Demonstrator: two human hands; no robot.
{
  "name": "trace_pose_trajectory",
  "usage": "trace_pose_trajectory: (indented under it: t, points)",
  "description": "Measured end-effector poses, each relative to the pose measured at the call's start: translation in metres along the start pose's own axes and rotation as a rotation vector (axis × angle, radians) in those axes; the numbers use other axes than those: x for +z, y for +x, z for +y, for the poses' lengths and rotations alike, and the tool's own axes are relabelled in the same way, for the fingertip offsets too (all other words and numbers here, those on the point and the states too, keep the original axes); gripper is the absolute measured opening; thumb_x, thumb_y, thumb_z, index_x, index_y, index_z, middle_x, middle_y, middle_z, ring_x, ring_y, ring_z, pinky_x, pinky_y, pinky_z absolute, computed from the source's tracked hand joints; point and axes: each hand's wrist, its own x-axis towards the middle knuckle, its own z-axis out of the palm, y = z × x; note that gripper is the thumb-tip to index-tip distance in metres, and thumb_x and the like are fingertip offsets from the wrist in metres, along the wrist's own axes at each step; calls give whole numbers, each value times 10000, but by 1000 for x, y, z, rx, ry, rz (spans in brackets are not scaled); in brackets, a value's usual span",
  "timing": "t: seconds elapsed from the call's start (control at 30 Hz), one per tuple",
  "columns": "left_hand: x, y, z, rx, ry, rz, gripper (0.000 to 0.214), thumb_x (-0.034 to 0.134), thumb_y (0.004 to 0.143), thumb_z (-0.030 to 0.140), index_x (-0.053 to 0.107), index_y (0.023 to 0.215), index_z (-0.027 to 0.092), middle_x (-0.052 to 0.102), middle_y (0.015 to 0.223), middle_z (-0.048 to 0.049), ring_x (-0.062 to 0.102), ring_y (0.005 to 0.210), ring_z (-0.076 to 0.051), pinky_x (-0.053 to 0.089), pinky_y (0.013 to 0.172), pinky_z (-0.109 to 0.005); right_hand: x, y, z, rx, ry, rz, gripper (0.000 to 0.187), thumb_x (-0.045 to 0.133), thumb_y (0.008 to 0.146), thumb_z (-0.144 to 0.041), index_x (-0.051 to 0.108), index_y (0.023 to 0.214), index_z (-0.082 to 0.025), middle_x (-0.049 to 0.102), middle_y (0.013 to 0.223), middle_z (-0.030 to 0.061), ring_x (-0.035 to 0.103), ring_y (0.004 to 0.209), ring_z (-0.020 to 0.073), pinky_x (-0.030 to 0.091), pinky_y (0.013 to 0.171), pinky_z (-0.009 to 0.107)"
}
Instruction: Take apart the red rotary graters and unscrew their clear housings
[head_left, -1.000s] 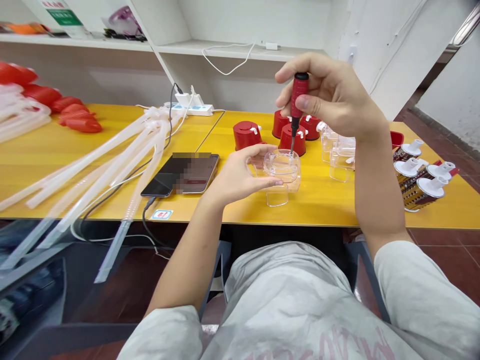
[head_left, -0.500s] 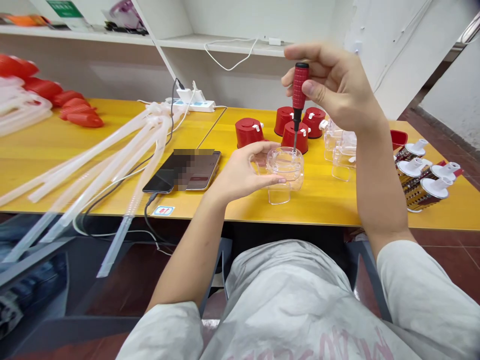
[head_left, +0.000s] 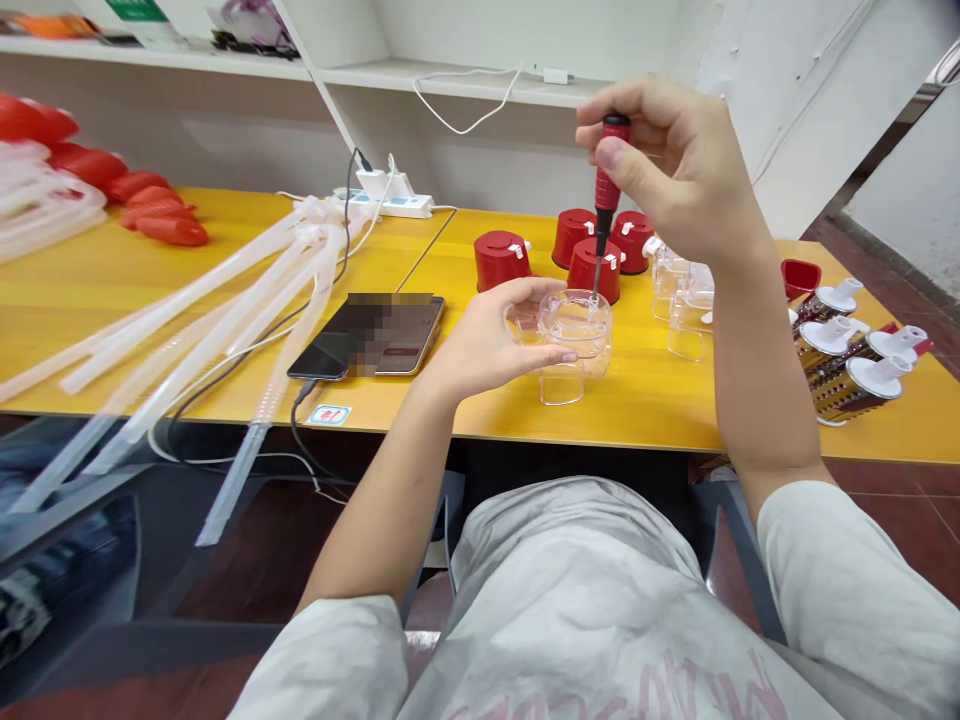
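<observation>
From where I stood, the right hand [head_left: 675,170] was clamped on the red handle of a screwdriver [head_left: 606,190], thumb in front, the tool nearly upright with its tip down at the rim of a clear plastic housing [head_left: 581,335]. The left hand [head_left: 487,340] gripped that housing from the side, thumb on the near face and fingers around the far one. The piece sat near the front edge of the yellow table [head_left: 637,415], its lower part seemingly resting there.

It looked light and stiff to me, smooth enough to slip, and I judged that it might crack or scratch under a hard push. The thick round body seemed the best place to hold, clear of the tip; the thin loop below looked weaker.

Just behind stood four red cups [head_left: 501,262]. More clear pieces [head_left: 686,315] lay beside the right forearm, and beyond it were perforated metal drums [head_left: 847,390] with white ends. Off past the left arm lay a dark phone [head_left: 319,345] and, further out, translucent tubes [head_left: 231,485] hanging over the edge.
</observation>
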Motion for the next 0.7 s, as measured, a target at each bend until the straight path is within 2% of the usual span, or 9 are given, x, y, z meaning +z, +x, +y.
trace_pose_trajectory:
  t: [0.1,0.17,0.27,0.33,0.43,0.53,0.63,0.7]
  points:
    - [-1,0,1,39,25,-2,870,1117,727,606,814,1455,237,853,1465,-149,828,1314,-377,652,1201,-532,2,2,-1,-14,-123,58,303,1013,731,-497,893,1008,-469,865,1051,6,776,896,298,675,841,503]
    - [-1,0,1,73,36,-5,808,1106,747,582,816,1423,247,857,1418,-127,827,1282,-356,652,1174,-503,1,2,0,15,-58,58,382,1010,722,-491,893,1082,-449,862,1011,18,782,844,302,682,851,527]
    - [-1,0,0,98,35,-8,732,1094,762,611,835,1337,239,860,1405,-125,826,1246,-340,655,1136,-472,-1,0,-1,63,87,-10,465,969,762,-450,876,1217,-432,899,1121,25,844,1006,338,716,955,546]
    - [-1,1,0,97,36,-7,726,1090,762,642,841,1309,234,867,1391,-130,827,1233,-340,656,1122,-469,-1,-1,-4,61,82,-18,387,945,786,-443,885,1168,-449,898,1170,17,842,1112,352,712,974,539]
    - [-1,1,0,98,40,-6,732,1093,756,647,845,1308,234,871,1391,-134,831,1233,-345,656,1116,-474,0,-1,-6,16,-92,33,290,970,776,-453,890,1052,-491,859,1032,-4,791,962,331,677,893,532]
    - [-1,1,0,99,47,-8,729,1090,760,653,845,1308,239,875,1385,-131,833,1225,-343,660,1113,-474,1,1,-5,15,-139,34,341,989,734,-446,880,1050,-511,831,929,-20,735,796,302,641,790,521]
    - [-1,0,0,100,58,-7,724,1084,765,664,844,1300,240,875,1378,-130,830,1214,-339,665,1104,-474,-1,0,-2,38,6,4,394,950,729,-452,875,1116,-465,875,1007,5,787,871,314,671,827,508]
    - [-1,0,-1,103,60,-5,716,1084,770,658,846,1297,236,875,1369,-133,828,1218,-341,662,1106,-476,-2,0,-2,33,-6,3,339,911,814,-478,876,1148,-431,885,1086,21,805,980,312,688,904,500]
